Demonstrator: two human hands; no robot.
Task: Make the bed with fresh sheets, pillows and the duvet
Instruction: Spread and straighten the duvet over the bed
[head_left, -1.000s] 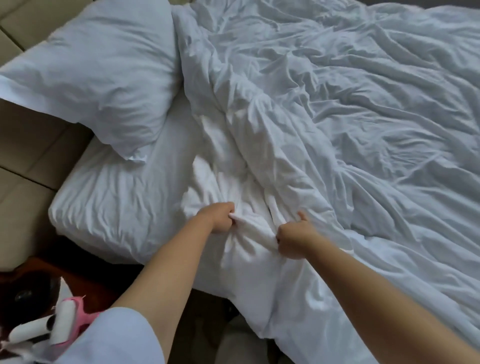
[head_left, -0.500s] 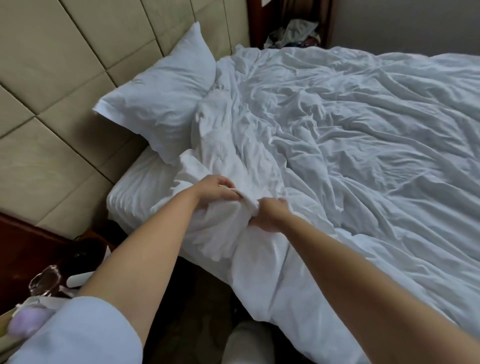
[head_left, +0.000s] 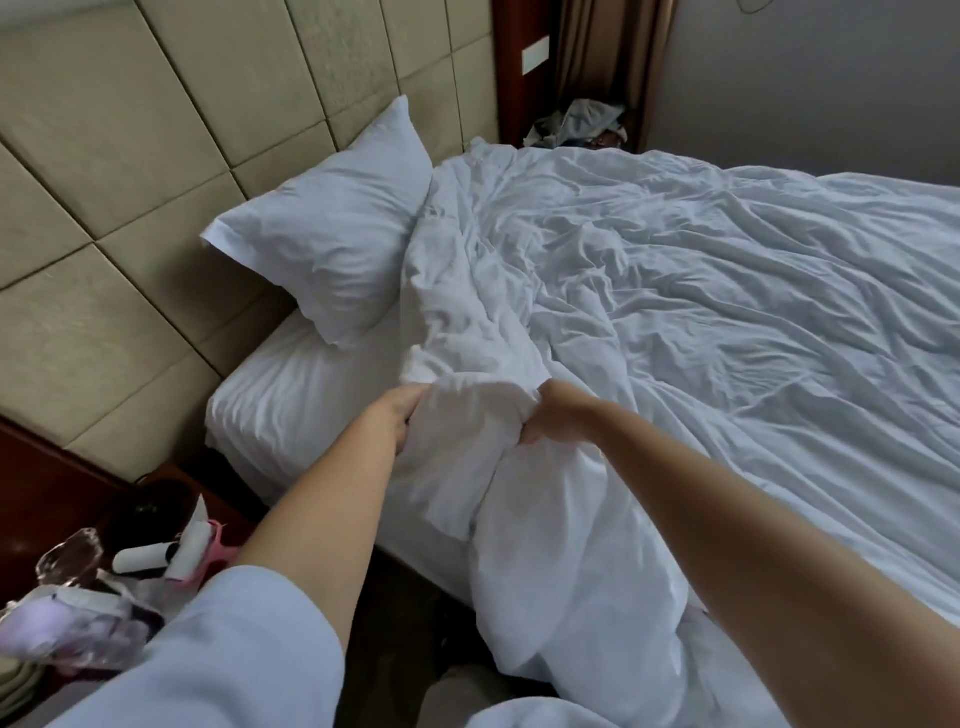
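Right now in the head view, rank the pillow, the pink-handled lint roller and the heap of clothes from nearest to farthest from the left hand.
1. Lint roller, on the nightstand, lower left of the left hand.
2. Pillow, against the headboard.
3. Heap of clothes, far corner.

My crumpled white cotton duvet (head_left: 727, 322) is plain, without any print, and so are the white puffy pillow (head_left: 332, 244) and the white fitted sheet (head_left: 291, 400). The padded headboard (head_left: 156, 156) is beige, quilted into slanted rectangular panels. My loose sleeve (head_left: 223, 660) is pale blue. The dark reddish-brown wooden nightstand (head_left: 47, 499) carries a pink plastic clip (head_left: 215, 548).
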